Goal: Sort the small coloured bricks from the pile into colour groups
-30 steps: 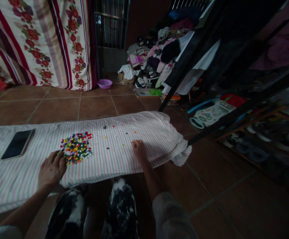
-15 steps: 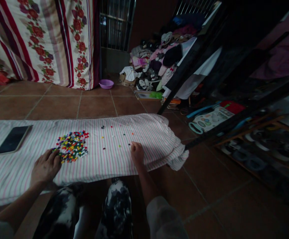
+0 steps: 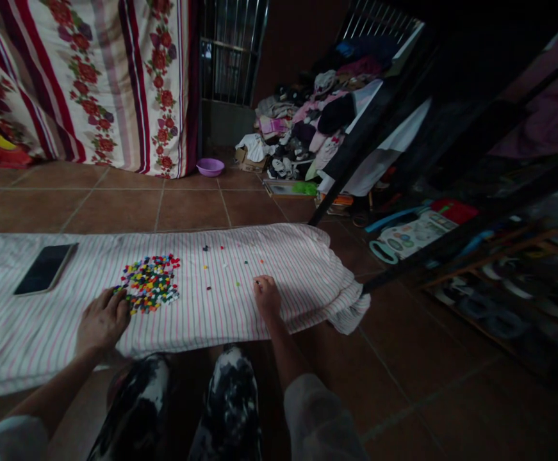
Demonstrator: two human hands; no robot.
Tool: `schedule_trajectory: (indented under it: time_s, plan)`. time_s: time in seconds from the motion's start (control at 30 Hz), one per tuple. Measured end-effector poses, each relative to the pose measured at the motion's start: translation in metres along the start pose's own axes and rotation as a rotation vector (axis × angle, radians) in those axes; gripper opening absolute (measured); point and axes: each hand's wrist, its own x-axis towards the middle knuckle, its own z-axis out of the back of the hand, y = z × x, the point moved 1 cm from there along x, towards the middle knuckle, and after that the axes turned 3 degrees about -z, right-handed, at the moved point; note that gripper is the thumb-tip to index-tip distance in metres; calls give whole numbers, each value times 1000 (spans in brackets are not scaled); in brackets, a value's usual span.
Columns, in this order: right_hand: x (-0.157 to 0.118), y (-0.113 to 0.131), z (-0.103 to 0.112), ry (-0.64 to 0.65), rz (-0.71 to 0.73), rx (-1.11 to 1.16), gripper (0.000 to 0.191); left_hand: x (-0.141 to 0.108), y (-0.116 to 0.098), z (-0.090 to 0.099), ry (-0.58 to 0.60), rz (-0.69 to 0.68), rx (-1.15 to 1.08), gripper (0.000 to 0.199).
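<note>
A heap of small multicoloured pieces [image 3: 154,282], too small to name more exactly, lies on a striped cloth [image 3: 202,326]. My left hand [image 3: 103,320] rests palm down at the heap's near left edge, fingers loosely bent and apart, the tips touching pieces there. To the right, my right hand [image 3: 268,298] is closed in a pinch low over the cloth, with a tiny dark piece [image 3: 258,282] at its fingertips. Several single pieces lie spaced out between the heap and this hand, among them a green piece [image 3: 237,283], an orange piece [image 3: 261,261] and a yellow piece [image 3: 205,267].
A phone [image 3: 45,269] lies on the cloth at the left. Beyond, on the tiled floor, are a purple basin [image 3: 210,168] and a pile of clothes [image 3: 307,121]. A dark slanting post [image 3: 341,186] rises past the cloth's right end, near a shoe rack [image 3: 500,288].
The view has shifted slightly, so the scene sits a little further right. My right fingertips have moved slightly left onto the dark piece that lay beside them. My left hand stays by the heap.
</note>
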Motion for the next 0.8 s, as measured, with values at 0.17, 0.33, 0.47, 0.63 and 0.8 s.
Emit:
schedule_trajectory:
  time_s: [0.17, 0.33, 0.47, 0.63, 0.8]
  plan:
    - [2, -1, -1, -26, -17, -2, 26, 1, -2, 5, 9, -3, 46, 30]
    - [1, -1, -1, -27, -47, 32, 29, 3, -3, 7, 14, 11, 28, 32]
    - [0, -2, 1, -86, -64, 75, 33, 2, -3, 5, -15, 45, -53, 29]
    - [1, 7, 10, -156, -96, 94, 34, 3, -4, 5, -59, 151, -154, 30]
    - [-9, 51, 4, -81, -36, 132, 33, 6, -6, 8, -91, 235, -160, 40]
